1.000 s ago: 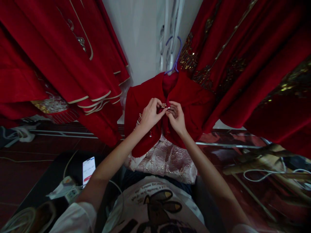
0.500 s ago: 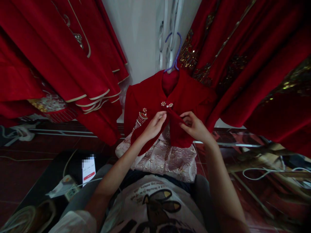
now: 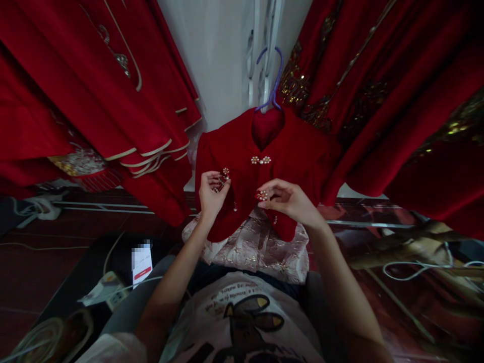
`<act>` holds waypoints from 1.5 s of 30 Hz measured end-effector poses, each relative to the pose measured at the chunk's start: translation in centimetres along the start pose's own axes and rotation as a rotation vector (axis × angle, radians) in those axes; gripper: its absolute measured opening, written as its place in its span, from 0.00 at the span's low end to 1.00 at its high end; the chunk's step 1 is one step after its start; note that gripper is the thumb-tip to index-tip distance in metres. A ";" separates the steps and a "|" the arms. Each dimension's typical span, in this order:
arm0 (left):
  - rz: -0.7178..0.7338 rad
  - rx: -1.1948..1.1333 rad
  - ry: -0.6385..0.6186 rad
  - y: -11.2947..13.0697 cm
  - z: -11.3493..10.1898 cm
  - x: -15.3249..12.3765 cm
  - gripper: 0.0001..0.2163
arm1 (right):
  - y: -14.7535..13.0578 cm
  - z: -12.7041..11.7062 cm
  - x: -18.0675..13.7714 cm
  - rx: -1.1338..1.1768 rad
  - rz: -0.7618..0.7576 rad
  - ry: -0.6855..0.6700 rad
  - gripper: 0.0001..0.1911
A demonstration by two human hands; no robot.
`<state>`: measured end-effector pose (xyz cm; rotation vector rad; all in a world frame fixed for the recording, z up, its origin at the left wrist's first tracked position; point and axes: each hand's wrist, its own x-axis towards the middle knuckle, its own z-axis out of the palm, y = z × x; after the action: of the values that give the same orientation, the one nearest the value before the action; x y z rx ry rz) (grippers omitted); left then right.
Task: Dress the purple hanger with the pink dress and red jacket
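Shifted outward, left hand [image 3: 210, 192] pinches tassel brooch [image 3: 223, 177]; right hand [image 3: 290, 200] pinches pearl clasp [image 3: 262, 195].

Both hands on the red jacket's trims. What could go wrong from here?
1. The left hand pinches the brooch; a tug might snap its beads or snag the jacket.
2. The right hand grips a pearl button; pulling could tear it loose or slide the jacket off the hanger.

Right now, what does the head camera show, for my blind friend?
On a red jacket hung from a purple hanger, the left hand pinches a pearl brooch and the right hand pinches a pearl button. Red garments hang around.
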<state>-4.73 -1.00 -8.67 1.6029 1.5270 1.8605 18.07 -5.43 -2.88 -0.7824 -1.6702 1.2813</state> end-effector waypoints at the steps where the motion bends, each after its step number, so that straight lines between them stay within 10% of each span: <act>1: 0.002 -0.027 -0.036 -0.3 0.0 0.2 0.16 | 0.5 0.4 0.6 -0.013 -0.011 0.044 0.16; 16: -0.295 -0.414 -0.139 -0.4 0.5 1.1 0.13 | 5.4 5.0 8.3 -0.309 -0.137 0.295 0.11; 37: -0.127 -0.317 -0.343 -1.2 -0.4 1.9 0.08 | 5.0 5.9 7.8 -0.370 -0.159 0.412 0.09; 45: -0.263 -0.276 -0.246 -1.5 -1.9 -2.7 0.08 | 4.9 3.7 3.6 -0.241 -0.040 0.268 0.11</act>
<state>-5.97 -3.41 -11.13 1.3732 1.2458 1.5856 13.05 -2.54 -6.99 -1.0110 -1.6273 0.9115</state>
